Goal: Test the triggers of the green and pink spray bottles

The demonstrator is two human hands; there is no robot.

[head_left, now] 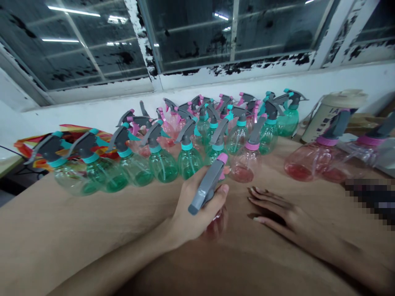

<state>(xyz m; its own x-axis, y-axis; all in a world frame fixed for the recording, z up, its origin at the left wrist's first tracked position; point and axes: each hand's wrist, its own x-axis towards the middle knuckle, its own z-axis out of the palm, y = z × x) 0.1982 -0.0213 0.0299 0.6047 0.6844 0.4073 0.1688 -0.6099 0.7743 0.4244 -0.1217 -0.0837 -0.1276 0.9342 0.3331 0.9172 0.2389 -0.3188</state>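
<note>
My left hand [197,209] is wrapped round the neck of a pink spray bottle [214,226] with a grey trigger head and pink nozzle. Most of its body is hidden behind the hand. To the right, my right hand [282,211] rests low over the table with its fingers stretched out and nothing in them. Just beyond both hands, another pink spray bottle [245,166] stands at the right end of a front row. The rest of that row is green spray bottles [163,164] with grey heads and teal collars.
Behind the row, more pink and green bottles [286,121] crowd towards the white wall. Two pink bottles [304,162] stand at the right, near a beige printed container [330,117]. Colourful fabric [83,133] lies at the left. The wooden table [148,205] carries the bottles, below windows.
</note>
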